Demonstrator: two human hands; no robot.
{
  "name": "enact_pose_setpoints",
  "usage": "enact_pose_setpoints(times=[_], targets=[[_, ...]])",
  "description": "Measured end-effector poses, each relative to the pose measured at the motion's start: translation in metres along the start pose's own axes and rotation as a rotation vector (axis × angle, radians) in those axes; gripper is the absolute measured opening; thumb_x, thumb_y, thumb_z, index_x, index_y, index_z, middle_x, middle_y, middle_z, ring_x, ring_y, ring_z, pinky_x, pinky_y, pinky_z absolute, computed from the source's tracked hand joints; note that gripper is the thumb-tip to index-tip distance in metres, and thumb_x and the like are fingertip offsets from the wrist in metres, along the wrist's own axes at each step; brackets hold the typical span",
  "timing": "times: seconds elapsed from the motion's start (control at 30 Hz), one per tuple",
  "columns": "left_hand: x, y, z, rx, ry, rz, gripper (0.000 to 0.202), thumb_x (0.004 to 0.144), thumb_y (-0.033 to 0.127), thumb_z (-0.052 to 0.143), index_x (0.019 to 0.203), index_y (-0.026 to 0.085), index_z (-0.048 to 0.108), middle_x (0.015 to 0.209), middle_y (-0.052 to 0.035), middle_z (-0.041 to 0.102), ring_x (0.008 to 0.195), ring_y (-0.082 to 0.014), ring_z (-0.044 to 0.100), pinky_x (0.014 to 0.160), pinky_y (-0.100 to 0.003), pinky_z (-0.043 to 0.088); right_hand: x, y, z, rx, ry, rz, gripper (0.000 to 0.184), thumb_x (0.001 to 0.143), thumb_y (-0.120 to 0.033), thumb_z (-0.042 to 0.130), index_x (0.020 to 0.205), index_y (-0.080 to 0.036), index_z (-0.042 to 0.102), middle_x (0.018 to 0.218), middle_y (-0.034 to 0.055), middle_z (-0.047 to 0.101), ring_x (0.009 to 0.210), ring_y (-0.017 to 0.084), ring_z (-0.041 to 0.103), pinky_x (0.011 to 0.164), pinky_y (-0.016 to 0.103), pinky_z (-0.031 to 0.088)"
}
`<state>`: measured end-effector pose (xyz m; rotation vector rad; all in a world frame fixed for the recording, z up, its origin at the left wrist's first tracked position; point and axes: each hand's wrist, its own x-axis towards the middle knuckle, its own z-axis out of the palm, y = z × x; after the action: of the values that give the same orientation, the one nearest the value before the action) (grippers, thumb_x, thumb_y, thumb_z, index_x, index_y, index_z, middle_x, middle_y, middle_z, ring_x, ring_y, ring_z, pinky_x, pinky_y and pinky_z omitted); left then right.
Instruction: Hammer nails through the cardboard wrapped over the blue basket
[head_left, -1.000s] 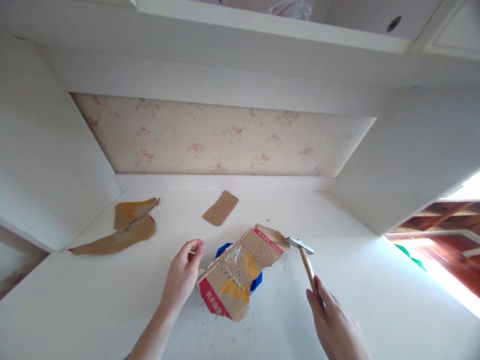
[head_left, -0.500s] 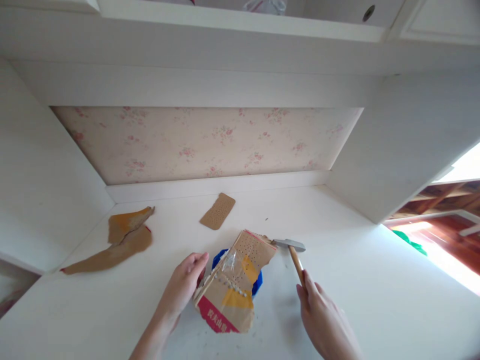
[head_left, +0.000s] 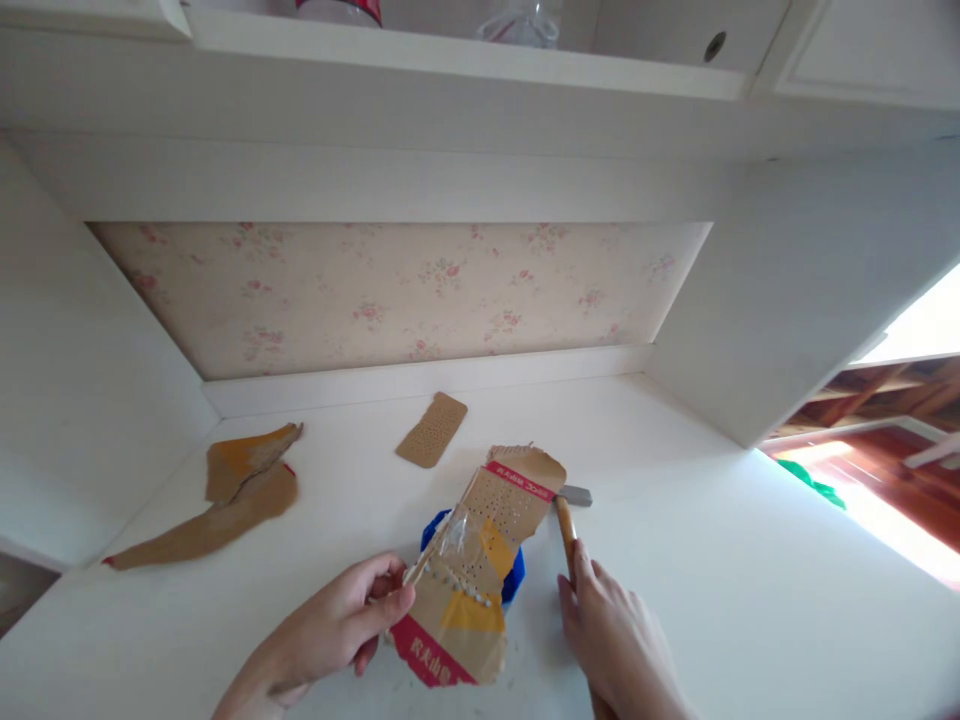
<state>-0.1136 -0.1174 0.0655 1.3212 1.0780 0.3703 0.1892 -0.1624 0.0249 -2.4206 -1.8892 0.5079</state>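
A torn piece of cardboard (head_left: 480,510) with red and yellow printing and many small holes lies across a blue object (head_left: 513,580), mostly hidden beneath it. Small pale studs run in a row over its middle, near a shiny clear patch of tape or plastic. My left hand (head_left: 367,612) pinches the cardboard's left edge between thumb and fingers. In my right hand (head_left: 611,620) is a hammer (head_left: 568,535) with a wooden handle and grey head. The head is at the cardboard's far right edge, partly hidden by it.
Behind lies a small perforated cardboard piece (head_left: 433,430). Torn cardboard scraps (head_left: 240,500) rest at the left of the white tabletop (head_left: 720,570). A shelf (head_left: 465,60) overhangs, holding a clear plastic bag (head_left: 521,25). White side panels (head_left: 795,260) flank the space.
My left hand has shifted down and now grips the cardboard's edge. The cardboard's far end has folded out flat, showing a red stripe. My right hand and hammer have moved left.
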Motion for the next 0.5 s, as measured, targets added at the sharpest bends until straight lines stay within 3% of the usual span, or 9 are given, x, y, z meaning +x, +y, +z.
enact_pose_setpoints(times=[0.23,0.37,0.5], targets=[[-0.004,-0.011,-0.005,0.049,-0.242,-0.008,0.067,0.075,0.081,0.056,0.091,0.016,0.057,0.07,-0.002,0.066,0.038,-0.0047,0.043,0.038,-0.018,0.027,0.002,-0.016,0.006,-0.014,0.018,-0.077,0.054,0.099,-0.017,0.031,0.149,0.002,0.031,0.113,0.0201,0.074,0.091,0.038,0.074,0.07,0.044,0.051],[-0.003,-0.011,-0.002,0.027,-0.217,-0.023,0.057,0.086,0.072,0.052,0.081,0.016,0.058,0.061,-0.0026,0.066,0.036,-0.0048,0.043,0.04,-0.018,0.027,0.003,-0.016,0.014,-0.004,0.022,-0.088,0.053,0.101,-0.017,0.024,0.15,0.0,0.03,0.123,0.0214,0.07,0.09,0.036,0.075,0.07,0.045,0.052],[-0.002,-0.008,-0.001,-0.077,-0.161,-0.005,0.051,0.089,0.065,0.056,0.08,0.015,0.061,0.068,-0.0054,0.07,0.04,-0.0053,0.049,0.04,-0.017,0.03,0.004,-0.014,0.012,0.055,0.008,-0.068,0.056,0.103,-0.029,0.024,0.151,-0.002,0.028,0.126,0.0218,0.069,0.096,0.039,0.073,0.074,0.048,0.053]])
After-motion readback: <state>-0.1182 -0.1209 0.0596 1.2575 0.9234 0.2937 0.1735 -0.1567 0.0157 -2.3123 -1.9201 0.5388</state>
